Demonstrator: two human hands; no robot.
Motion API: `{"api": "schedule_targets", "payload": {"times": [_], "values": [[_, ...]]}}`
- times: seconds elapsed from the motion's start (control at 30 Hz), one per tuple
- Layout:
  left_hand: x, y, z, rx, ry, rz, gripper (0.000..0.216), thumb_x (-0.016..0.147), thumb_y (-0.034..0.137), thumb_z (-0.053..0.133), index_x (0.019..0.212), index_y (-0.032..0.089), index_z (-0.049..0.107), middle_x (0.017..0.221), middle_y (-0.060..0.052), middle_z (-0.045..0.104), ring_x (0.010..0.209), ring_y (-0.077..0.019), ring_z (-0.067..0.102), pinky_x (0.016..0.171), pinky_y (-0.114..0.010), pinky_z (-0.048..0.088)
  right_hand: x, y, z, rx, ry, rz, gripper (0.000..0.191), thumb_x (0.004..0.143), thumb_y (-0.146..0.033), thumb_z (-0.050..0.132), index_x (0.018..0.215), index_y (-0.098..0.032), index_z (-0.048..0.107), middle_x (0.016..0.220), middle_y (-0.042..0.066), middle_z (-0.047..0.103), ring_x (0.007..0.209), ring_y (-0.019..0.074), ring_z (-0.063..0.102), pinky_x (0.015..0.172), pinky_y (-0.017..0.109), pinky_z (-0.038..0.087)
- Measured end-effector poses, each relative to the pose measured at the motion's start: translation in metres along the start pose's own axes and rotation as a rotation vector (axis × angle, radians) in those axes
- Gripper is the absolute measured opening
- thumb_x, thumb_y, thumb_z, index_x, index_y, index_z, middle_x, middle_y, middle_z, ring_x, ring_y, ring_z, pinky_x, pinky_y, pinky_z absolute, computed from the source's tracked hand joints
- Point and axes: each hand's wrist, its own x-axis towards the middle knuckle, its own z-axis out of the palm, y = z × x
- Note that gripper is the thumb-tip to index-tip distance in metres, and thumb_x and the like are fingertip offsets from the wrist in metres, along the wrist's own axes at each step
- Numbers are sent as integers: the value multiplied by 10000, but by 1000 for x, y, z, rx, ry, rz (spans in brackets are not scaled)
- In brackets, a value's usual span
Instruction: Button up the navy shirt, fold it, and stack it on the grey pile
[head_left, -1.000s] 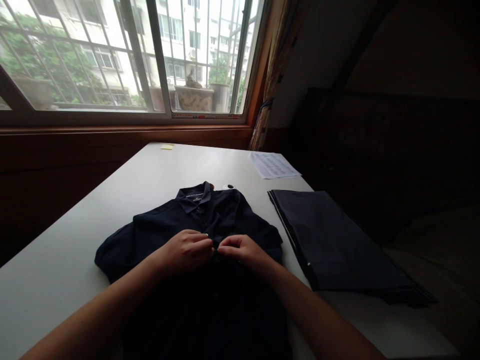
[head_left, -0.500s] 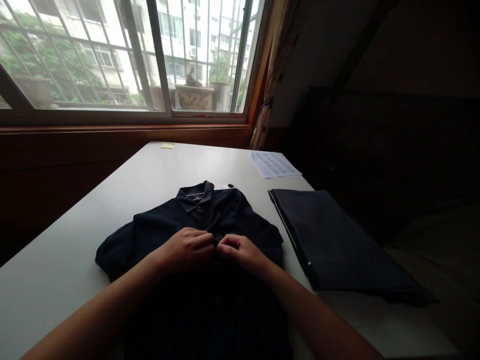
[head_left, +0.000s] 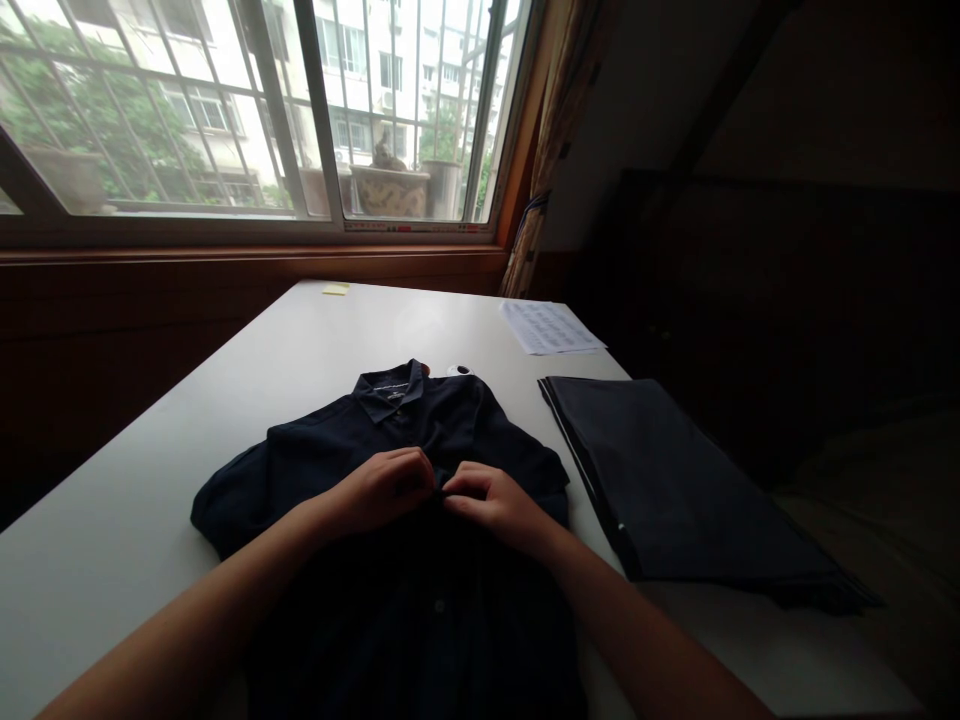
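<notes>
Head view, only one. Dark navy collared shirt of woven cloth lies front up on the white smooth-topped table, collar toward the window. Left hand: fingers curled, tips pinching the shirt's front strip below the collar. Right hand: thumb and forefinger closed on the same strip, just beside the left fingertips. Can't tell whether a button sits between them; too dark, fingers cover it.

Risks, my judgement: thin pinch on a small bit of cloth, so either edge could slip out. Dark on dark hides button and hole, so a mismatched pair is possible, leaving the front crooked. Small pale round button lower down could snag if cloth gets pulled. Tugging might also slide the loose shirt on the smooth top, or rumple it toward the folded dark cloth stack, near its right side.
</notes>
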Motion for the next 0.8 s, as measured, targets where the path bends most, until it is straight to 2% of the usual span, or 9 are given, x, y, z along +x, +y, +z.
{"api": "schedule_targets", "payload": {"times": [0.17,0.3,0.43,0.53,0.7,0.8], "values": [[-1,-5,1,28,45,-20,75,938,226,584,966,167,622,960,-58,650,753,-116,597,672,-227,495,1,1,1,103,38,121,206,820,-358,729,882,-166,774,834,10,637,809,162,604,755,264,437],[-3,4,-5,127,97,16,63,924,215,602,942,170,642,970,-64,604,737,-109,575,648,-220,472,1,4,2,76,74,147,211,801,-359,737,863,-159,765,825,17,672,794,168,618,731,261,447],[-5,18,-9,193,-153,63,108,912,191,611,985,204,690,902,-37,632,742,-120,619,673,-223,470,1,7,3,-44,124,113,163,776,-301,740,850,-157,759,830,26,701,803,175,635,729,260,453],[-5,19,-4,258,-298,34,180,902,222,640,1077,221,681,961,-35,673,775,-147,661,700,-238,490,1,9,4,-73,145,119,155,768,-266,725,874,-159,764,843,30,720,803,177,645,717,256,458],[-6,12,3,314,-342,-7,166,916,229,628,1074,212,677,984,-37,687,781,-162,682,692,-240,501,2,11,4,-48,135,153,189,777,-270,708,912,-158,778,848,38,745,792,182,662,700,254,469],[-5,13,2,373,-327,40,138,953,227,577,1040,206,682,938,-34,680,732,-146,670,658,-237,491,2,12,4,-27,116,168,213,783,-319,721,897,-149,781,832,47,749,770,186,666,684,259,470]]}}
